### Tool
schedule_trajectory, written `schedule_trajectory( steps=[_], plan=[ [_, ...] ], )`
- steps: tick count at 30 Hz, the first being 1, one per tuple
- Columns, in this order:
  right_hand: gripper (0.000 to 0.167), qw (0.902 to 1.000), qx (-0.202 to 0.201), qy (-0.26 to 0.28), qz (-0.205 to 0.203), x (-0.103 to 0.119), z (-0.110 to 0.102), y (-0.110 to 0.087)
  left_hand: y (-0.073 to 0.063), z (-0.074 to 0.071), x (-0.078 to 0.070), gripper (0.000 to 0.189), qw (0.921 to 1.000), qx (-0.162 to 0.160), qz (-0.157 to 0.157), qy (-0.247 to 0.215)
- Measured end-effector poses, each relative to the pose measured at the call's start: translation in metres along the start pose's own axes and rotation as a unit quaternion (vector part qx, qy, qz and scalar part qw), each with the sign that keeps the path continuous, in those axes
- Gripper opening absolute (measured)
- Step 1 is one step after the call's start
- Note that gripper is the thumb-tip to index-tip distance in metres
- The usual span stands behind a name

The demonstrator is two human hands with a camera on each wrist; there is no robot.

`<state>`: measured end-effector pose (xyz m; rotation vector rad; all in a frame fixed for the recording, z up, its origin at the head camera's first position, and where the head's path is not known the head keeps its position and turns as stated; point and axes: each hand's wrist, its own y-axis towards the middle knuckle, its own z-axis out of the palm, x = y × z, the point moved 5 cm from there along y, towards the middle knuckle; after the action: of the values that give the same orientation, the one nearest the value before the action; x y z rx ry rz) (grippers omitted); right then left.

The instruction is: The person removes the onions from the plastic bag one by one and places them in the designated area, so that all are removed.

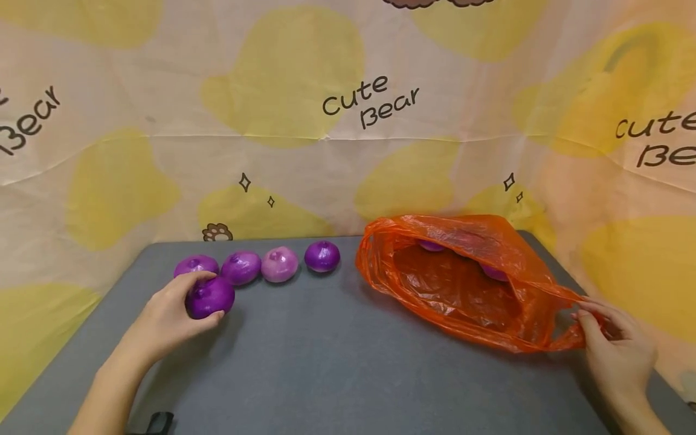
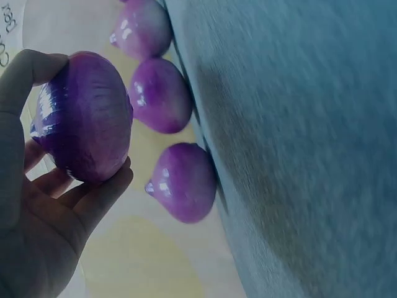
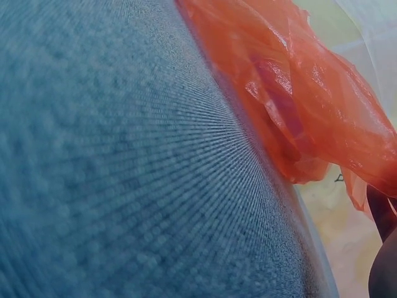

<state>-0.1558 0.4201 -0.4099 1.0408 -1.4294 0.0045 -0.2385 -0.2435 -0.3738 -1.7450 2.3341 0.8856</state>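
One onion (image 1: 212, 298) is held in the left hand (image 1: 168, 311), thumb and fingers curled round its sides; it is seen near the far left corner of the table (image 1: 348, 374), and is apparently raised off the surface, judging by its shadow. The handle (image 1: 568, 295) of the orange bag (image 1: 454, 317) is pinched in the right hand (image 1: 622, 347) by the right edge; only a bit of those fingers is caught in the right wrist view. The bag is laid towards the far right corner, mouth gaping towards the left and near edges. For a good grip, the onion should be held by its widest part, the skin being glossy and likely slippery, and should be lifted well above its neighbours. The handle should be pulled gently to the right; too hard and the thin film could be stretched or the mouth narrowed. Four onions (image 1: 280, 264) are lined up along the far edge, the leftmost partly hidden by the held one, the rightmost set apart; these could be knocked by a low sideways move. Purple shapes (image 1: 495, 273) are seen in the bag, probably onions too. The upper film sags over the mouth, so entry could be partly blocked. A printed cloth (image 1: 304, 72) is hung behind.
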Motion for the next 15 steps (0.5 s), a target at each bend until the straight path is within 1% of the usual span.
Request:
schedule_trajectory(
  steps=[2,4,10,12,15],
  plan=[
    [0.018,1.0000,0.000,0.007,0.007,-0.001,0.000,0.000,0.000,-0.002,0.006,0.071,1.0000,0.001,-0.003,0.005],
    [0.019,0.9999,0.000,0.012,0.009,-0.001,-0.001,-0.001,0.000,-0.004,0.012,0.073,0.9999,0.004,-0.012,0.011],
    [0.019,0.9999,-0.004,0.016,-0.001,-0.001,-0.001,-0.001,-0.004,-0.007,0.034,0.073,0.9987,0.007,-0.045,0.023],
    [0.018,0.9999,-0.004,0.016,-0.002,-0.001,0.000,-0.001,-0.005,-0.006,0.040,0.073,0.9982,0.012,-0.054,0.024],
    [0.018,0.9999,-0.003,0.014,-0.004,-0.001,0.000,-0.001,-0.008,-0.001,0.050,0.074,0.9968,0.032,-0.067,0.029]
  ],
)
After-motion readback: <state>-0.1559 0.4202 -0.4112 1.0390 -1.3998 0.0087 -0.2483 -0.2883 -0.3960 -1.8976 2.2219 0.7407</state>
